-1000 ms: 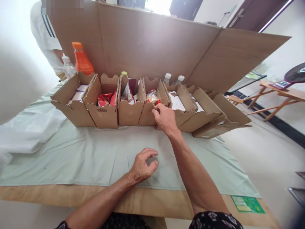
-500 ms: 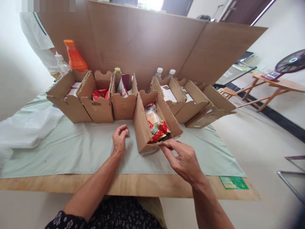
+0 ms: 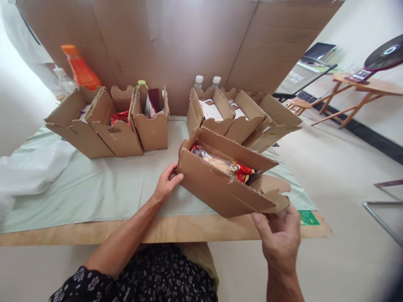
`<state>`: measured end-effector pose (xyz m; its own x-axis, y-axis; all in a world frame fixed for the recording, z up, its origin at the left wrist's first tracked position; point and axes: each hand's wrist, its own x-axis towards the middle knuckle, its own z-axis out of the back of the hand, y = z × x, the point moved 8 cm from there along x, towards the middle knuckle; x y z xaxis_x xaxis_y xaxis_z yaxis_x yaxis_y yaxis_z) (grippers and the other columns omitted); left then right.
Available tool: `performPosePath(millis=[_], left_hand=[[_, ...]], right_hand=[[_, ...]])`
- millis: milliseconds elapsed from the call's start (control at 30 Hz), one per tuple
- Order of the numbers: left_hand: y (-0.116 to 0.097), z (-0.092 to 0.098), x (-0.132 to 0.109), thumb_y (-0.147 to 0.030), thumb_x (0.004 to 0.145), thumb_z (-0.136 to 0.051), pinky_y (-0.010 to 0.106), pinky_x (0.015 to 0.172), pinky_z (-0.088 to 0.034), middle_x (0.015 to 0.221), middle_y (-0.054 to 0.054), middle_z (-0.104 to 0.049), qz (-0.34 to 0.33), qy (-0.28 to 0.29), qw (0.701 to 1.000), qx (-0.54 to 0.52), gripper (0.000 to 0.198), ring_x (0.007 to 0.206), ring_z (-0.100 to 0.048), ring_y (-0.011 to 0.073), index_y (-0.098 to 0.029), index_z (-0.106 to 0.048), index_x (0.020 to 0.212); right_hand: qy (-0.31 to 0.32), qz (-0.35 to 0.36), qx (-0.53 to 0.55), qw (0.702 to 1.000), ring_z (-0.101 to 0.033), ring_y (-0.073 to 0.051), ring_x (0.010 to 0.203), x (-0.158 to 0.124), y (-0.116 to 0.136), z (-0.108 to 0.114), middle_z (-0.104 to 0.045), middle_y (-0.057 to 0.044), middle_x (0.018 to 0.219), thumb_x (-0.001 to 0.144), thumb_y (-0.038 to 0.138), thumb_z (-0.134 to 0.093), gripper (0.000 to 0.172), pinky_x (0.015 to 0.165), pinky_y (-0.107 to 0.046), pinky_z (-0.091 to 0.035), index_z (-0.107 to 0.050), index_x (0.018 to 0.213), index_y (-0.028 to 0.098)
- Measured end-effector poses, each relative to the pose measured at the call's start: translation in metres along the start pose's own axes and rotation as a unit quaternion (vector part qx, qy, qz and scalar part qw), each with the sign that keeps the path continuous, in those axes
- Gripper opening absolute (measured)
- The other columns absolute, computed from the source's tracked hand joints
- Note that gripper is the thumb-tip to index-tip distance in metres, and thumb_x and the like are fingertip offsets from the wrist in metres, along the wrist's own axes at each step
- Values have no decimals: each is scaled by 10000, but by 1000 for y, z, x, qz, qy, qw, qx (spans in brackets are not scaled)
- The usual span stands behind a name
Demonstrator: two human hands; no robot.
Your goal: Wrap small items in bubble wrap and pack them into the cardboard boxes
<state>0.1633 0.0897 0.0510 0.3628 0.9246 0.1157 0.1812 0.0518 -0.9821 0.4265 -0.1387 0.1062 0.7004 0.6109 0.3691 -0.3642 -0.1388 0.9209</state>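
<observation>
A long open-topped cardboard box (image 3: 217, 188) lies slantwise over the front right of the cloth, its near right end reaching past the table edge. Inside it is a red and clear plastic food packet (image 3: 225, 163), whose contents look pale. My right hand (image 3: 280, 235) grips the box's near right end, thumb outside and fingers partly hidden behind the cardboard. At the far left end, my left hand (image 3: 166, 182) holds the corner, with the thumb on the side and the fingers partly behind.
More cardboard boxes (image 3: 154, 132) with packets stand left of a gap; others (image 3: 242, 113) stand right. Behind are an orange bottle (image 3: 82, 69), clear bottles (image 3: 216, 82) and a tall cardboard screen (image 3: 176, 50). Plastic wrap (image 3: 34, 167) lies left. A person's sleeve (image 3: 28, 37) shows at back left.
The box has come out of the row and swung round, its near end going right and toward me. My left hand, earlier apart from it, now holds its left end.
</observation>
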Motion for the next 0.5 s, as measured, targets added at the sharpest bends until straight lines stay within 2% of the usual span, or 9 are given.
performPosePath(millis=[133, 233, 333, 400, 500], left_hand=[[-3, -7, -4, -423, 731, -797, 373, 962, -505, 1199, 111, -729, 10, 6, 1000, 9, 566, 1073, -653, 271, -165, -686, 1222], [-11, 3, -10, -410, 765, -758, 357, 932, -509, 1113, 89, -744, -5, -48, 999, 14, 463, 1020, -655, 252, -168, -701, 1156], [-22, 31, -19, -453, 855, -674, 339, 935, -499, 1079, 68, -745, -38, -153, 987, 27, 364, 1029, -648, 242, -180, -720, 1092], [-26, 54, -25, -505, 898, -622, 326, 930, -492, 1082, 62, -735, -57, -214, 975, 24, 384, 1039, -642, 237, -182, -724, 1078], [-28, 83, -31, -560, 919, -578, 306, 871, -492, 1031, 53, -720, -73, -263, 962, 12, 427, 984, -638, 222, -180, -719, 1051]], right_hand=[[-51, -5, 41, 998, -677, -220, 980, -2, -11, -13, -702, -100, 1139, 725, 389, -879, 708, 898, -407, -532, -537, 1320, 215], [-32, -5, 23, 999, -668, -195, 911, 2, -9, -28, -703, -76, 1066, 760, 397, -843, 552, 828, -355, -536, -591, 1211, 205], [38, 0, -6, 999, -657, -174, 816, 6, -1, -56, -701, -55, 966, 819, 416, -784, 389, 770, -335, -546, -633, 1102, 195], [83, 7, -21, 996, -659, -178, 820, 7, 3, -80, -705, -57, 964, 854, 416, -746, 343, 779, -347, -557, -640, 1096, 198], [127, 15, -18, 992, -670, -194, 887, 12, 7, -112, -714, -69, 1010, 879, 416, -717, 340, 832, -372, -570, -638, 1134, 206]])
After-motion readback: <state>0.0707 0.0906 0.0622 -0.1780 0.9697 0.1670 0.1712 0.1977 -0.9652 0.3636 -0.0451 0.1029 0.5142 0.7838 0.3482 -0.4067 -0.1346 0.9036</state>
